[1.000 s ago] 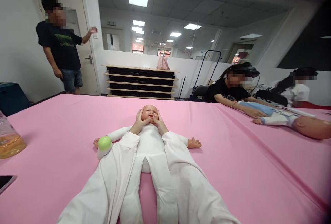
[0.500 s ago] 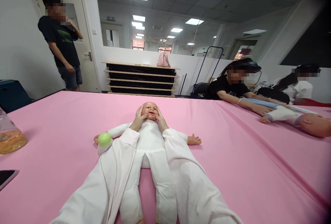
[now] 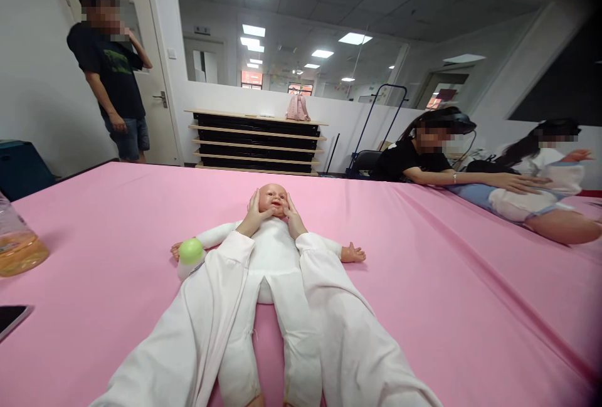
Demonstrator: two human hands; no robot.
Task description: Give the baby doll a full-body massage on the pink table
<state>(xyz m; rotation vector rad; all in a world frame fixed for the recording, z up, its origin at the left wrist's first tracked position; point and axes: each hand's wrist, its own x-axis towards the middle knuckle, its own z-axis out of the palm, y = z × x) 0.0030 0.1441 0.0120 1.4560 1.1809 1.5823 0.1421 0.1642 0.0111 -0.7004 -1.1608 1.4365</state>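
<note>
On the near left of the pink cloth [image 3: 423, 306] we have a dark-screened device [image 3: 13, 320], with a bottle of orange liquid [image 3: 21, 253] beyond it; a person in a dark shirt [image 3: 117, 78] stands at the far left. Rightward, a green-topped bottle [image 3: 190, 251] sits just beside our left sleeve. Our left hand [image 3: 254, 216] lies along the head of the doll [image 3: 275, 253], fingers extended, thumb apart and resting low on its cheek, cupped rather than clenched. The doll is on its back in the middle, head far, legs near. Our right hand [image 3: 294, 219] mirrors the left, loosely spread against the other cheek. We judge that even, light pressure from both thumbs suits this best, with matching height on each side so the head stays straight. At the far right, a co-worker in black [image 3: 414, 159] reaches over a second doll [image 3: 559, 225].
</note>
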